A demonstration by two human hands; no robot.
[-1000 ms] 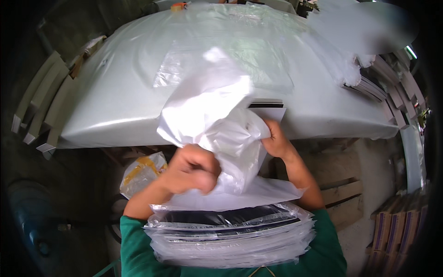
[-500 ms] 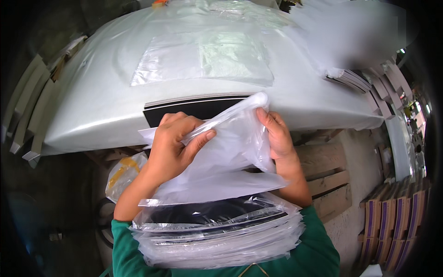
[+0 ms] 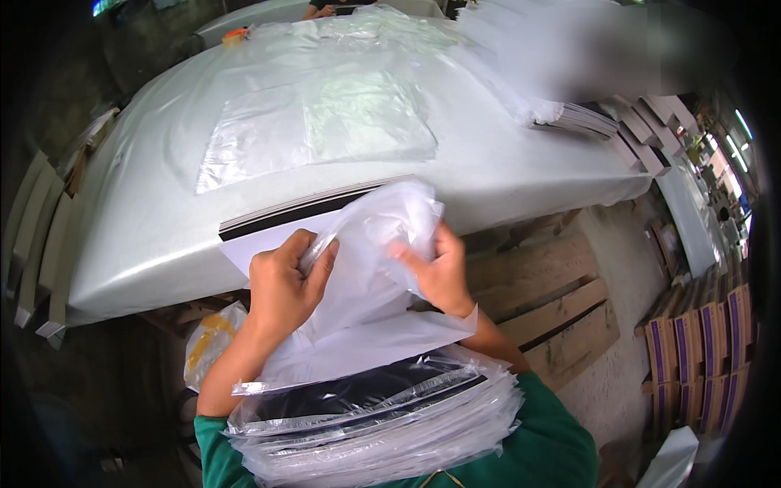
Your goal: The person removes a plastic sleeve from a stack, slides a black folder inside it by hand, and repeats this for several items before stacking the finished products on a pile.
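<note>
My left hand (image 3: 285,281) pinches one edge of a clear plastic bag (image 3: 370,228) between thumb and fingers. My right hand (image 3: 443,268) grips the bag's other side, its thumb blurred by motion against the film. The bag hangs loosely crumpled between both hands. Below it, a white sheet (image 3: 350,362) lies over a thick stack of plastic-wrapped dark panels (image 3: 366,423) close against my body. Just beyond my hands, a stack of black boards (image 3: 313,213) with pale edges rests at the table edge, a white sheet partly on top.
Flat clear bags (image 3: 366,118) lie on the film-covered table (image 3: 146,220). Another board stack (image 3: 582,120) sits at the far right, near long cartons (image 3: 651,122). Wooden pallet slats (image 3: 553,317) and stacked cardboard pieces (image 3: 700,350) are at lower right. A person's hand (image 3: 327,10) shows at the far edge.
The bag's top edge, earlier stretched between my hands, is now slacker and more bunched. My right hand has moved left and lower, its thumb now across the film. The whole view has tilted.
</note>
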